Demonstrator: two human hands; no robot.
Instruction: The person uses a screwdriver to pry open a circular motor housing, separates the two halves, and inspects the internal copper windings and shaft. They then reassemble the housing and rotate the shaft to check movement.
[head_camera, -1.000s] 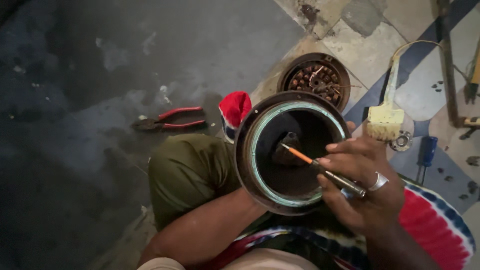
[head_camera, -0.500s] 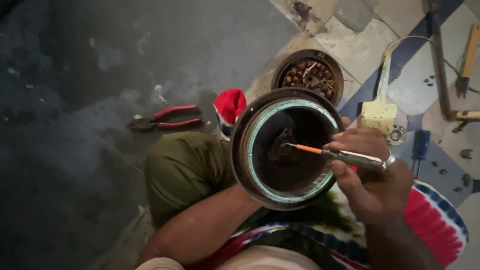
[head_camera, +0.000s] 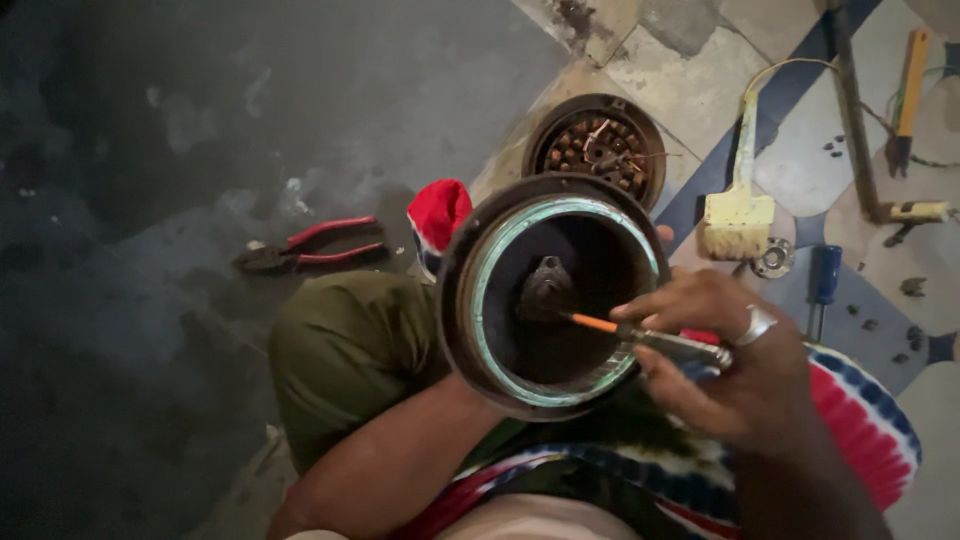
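– Where is the round shell (head_camera: 552, 296)?
– On the person's lap, open side up. A screwdriver (head_camera: 640, 336) pokes into its dark middle.
– Who holds it?
– The right hand (head_camera: 735, 360), fingers pinched tight around the handle.
– And the left hand?
– Hidden under the shell, so its fingers can't be seen.
– What's nearby?
– Red pliers (head_camera: 305, 246), a brush (head_camera: 737, 200), a round coil part (head_camera: 595, 148) on the floor.

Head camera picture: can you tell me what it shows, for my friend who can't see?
A person's right hand pokes a thin orange-tipped tool into a round, dark metal housing resting on their lap; the left hand is hidden behind it. On the floor lie red-handled pliers, a paintbrush, a blue-handled screwdriver and a round wound coil part.
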